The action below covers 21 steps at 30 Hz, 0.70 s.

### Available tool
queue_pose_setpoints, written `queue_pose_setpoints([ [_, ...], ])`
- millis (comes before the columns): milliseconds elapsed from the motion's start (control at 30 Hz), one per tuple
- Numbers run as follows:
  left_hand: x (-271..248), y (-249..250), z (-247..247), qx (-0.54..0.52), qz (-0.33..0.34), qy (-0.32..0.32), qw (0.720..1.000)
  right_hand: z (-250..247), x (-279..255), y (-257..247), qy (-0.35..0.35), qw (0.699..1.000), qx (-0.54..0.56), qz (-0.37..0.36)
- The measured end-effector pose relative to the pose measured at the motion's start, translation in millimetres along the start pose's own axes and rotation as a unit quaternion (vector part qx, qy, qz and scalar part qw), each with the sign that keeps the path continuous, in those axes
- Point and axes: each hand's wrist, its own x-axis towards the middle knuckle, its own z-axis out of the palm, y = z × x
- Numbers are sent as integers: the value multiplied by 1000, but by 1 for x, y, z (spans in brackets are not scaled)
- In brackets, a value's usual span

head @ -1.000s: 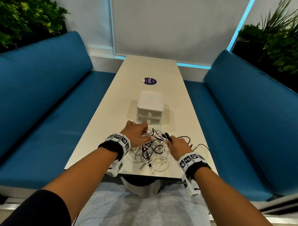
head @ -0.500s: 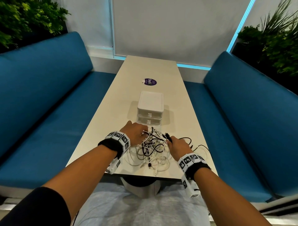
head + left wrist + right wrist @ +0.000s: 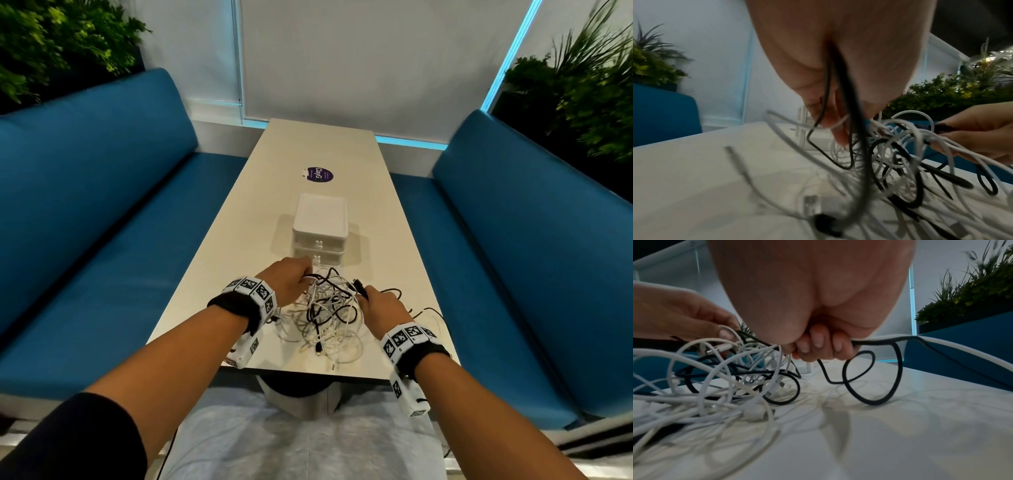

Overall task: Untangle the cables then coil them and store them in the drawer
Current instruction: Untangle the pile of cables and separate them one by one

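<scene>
- While both hands are down in the mess, a big pile of cables [image 3: 325, 315] lies on the near end of the table [image 3: 212, 274], close to its front edge.
- White cables and black cables loop over and under each other in the pile, all mixed up.
- At the far left side of the pile, the left hand [image 3: 287, 282] has its fingers curled in, and black cords and a thin white one run between them, as the left wrist view shows.
- On the right side of the pile, the right hand [image 3: 383, 305] is closed in a fist.
- Its fingers [image 3: 818, 344] are wrapped tight round a black cable [image 3: 875, 374] and a white cable [image 3: 953, 345] together.
- That black cable hangs down from the fist and makes a loop that touches the table.
- A black plug end [image 3: 358, 285] sticks up by the thumb side of the right hand.
- Just behind the pile stands a small white drawer box [image 3: 320, 222] with two drawers, one over the other, and both drawers are shut.
- Farther back on the table is a round purple sticker [image 3: 319, 175].
- Blue benches [image 3: 85, 222] run along both sides of the table, with green plants [image 3: 582, 92] behind them.
</scene>
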Motion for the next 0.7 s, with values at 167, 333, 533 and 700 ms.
queue_pose_setpoints([
  [167, -1, -6, 4, -94, -45, 17, 994, 1, 5, -8, -1, 1000, -4, -7],
  [333, 4, -11, 2, -316, -54, 20, 947, 6, 5, -7, 8, 1000, -7, -4],
  [533, 13, -10, 9, -383, -119, 45, 915, 6, 8, -10, 15, 1000, 5, -1],
  [700, 10, -6, 10, -454, -116, 106, 877, 4, 8, -7, 17, 1000, 0, 6],
])
